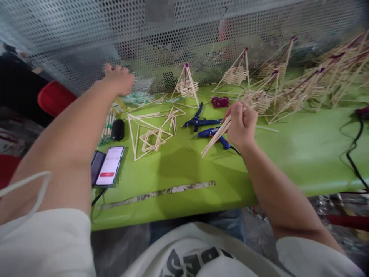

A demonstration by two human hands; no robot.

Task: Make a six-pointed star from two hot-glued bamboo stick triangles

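Observation:
My right hand (241,124) is closed round a small bundle of thin wooden sticks (215,139) that slant down to the left. Beneath them lie a blue glue gun (208,132) and a dark blue tool (198,122), perhaps a second glue gun. My left hand (119,80) reaches out at the far left, fingers apart, with nothing visible in it; crumpled clear plastic wrapping (140,98) is close by. Between the hands, flat stick frames (152,139), one star-shaped, rest on the green table (184,169). Leaning sticks (173,119) stand beside them.
Stick pyramids (186,86) with purple tops line the back, crowding the right. A perforated metal panel (161,46) rises behind. Purple yarn (219,102), a lit phone (110,165), a black case (118,129), a stained strip (173,189) and a black cable (353,154) lie on the table.

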